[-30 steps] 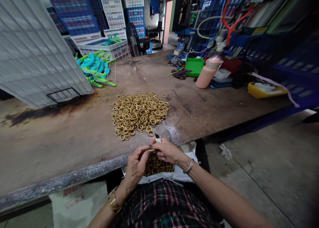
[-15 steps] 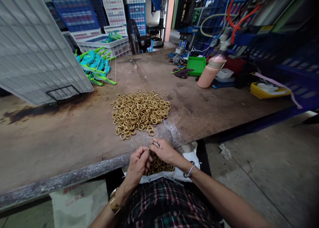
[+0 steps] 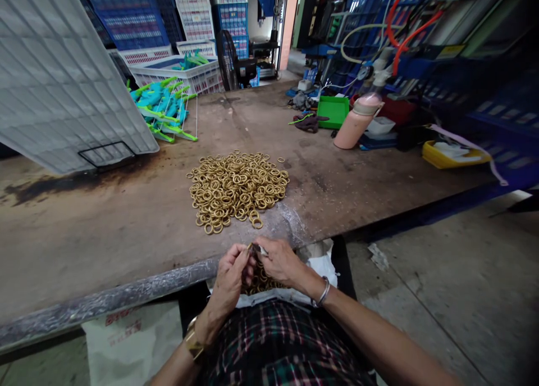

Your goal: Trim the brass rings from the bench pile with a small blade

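Just off the table's front edge, my left hand (image 3: 229, 273) pinches a brass-coloured ring (image 3: 250, 247), partly hidden by the fingertips. My right hand (image 3: 280, 259) is closed around a small, slim metal tool (image 3: 261, 250), perhaps a small knife, whose tip meets the ring. Under both hands, more rings (image 3: 261, 282) lie in a white sack (image 3: 326, 269) across the lap. Beyond the hands, a heap of the same rings (image 3: 238, 186) is spread on the table, and a single ring (image 3: 256, 223) lies at its near side.
The wooden table (image 3: 126, 223) has a worn, taped front edge. At left leans a large white crate (image 3: 71, 82) beside turquoise-and-green plastic pieces (image 3: 162, 108). On the right stand a pink bottle (image 3: 353, 125), a green tray (image 3: 332, 112) and a yellow tray (image 3: 438, 157).
The tool in my right hand has turned and its tip now lies against the ring. My left hand has shifted slightly and lifted the ring a little. The heap is unchanged.
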Available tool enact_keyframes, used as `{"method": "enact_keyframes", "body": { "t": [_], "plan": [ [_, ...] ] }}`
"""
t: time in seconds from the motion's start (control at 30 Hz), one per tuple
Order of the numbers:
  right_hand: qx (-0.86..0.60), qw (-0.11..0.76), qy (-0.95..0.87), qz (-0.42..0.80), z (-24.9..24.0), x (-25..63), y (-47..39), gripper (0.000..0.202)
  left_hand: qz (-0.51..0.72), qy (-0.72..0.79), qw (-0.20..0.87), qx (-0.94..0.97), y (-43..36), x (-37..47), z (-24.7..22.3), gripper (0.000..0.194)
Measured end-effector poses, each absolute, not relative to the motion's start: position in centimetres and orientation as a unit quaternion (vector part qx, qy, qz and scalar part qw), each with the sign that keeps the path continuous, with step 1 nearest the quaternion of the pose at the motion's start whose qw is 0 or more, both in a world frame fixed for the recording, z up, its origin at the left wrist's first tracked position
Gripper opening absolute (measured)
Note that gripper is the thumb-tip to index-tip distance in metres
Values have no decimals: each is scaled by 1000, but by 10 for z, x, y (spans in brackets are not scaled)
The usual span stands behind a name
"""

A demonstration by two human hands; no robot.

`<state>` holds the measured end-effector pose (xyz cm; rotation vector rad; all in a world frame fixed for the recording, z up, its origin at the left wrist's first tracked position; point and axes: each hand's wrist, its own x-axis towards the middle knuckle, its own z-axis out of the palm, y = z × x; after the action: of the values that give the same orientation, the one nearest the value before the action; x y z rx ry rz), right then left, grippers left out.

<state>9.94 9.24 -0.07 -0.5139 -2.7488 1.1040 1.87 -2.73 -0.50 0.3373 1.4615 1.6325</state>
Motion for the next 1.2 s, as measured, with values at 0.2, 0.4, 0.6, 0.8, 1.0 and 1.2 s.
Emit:
{"method": "enact_keyframes", "body": {
  "t": [0.2, 0.4, 0.6, 0.8, 1.0, 1.2],
  "plan": [
    [-159, 15, -943, 291, 3, 97, 87, 21, 643, 615, 428, 157, -29, 20, -4, 31],
    [-171, -31, -954, 246, 8, 96, 86, 23, 636, 645, 374, 201, -28, 21, -4, 33],
    [-206, -52, -956, 202, 10, 91, 86, 24, 629, 664, 340, 220, -33, 23, 6, 34],
    [-306, -13, -937, 168, 6, 80, 114, 27, 663, 568, 449, 191, -33, 27, 17, 29],
    [-329, 28, -932, 148, -2, 68, 121, 18, 746, 448, 492, 16, -26, 11, 2, 22],
    [-321, 37, -935, 148, -5, 68, 120, 19, 745, 394, 537, -52, -27, 1, 2, 15]
  ]
}}
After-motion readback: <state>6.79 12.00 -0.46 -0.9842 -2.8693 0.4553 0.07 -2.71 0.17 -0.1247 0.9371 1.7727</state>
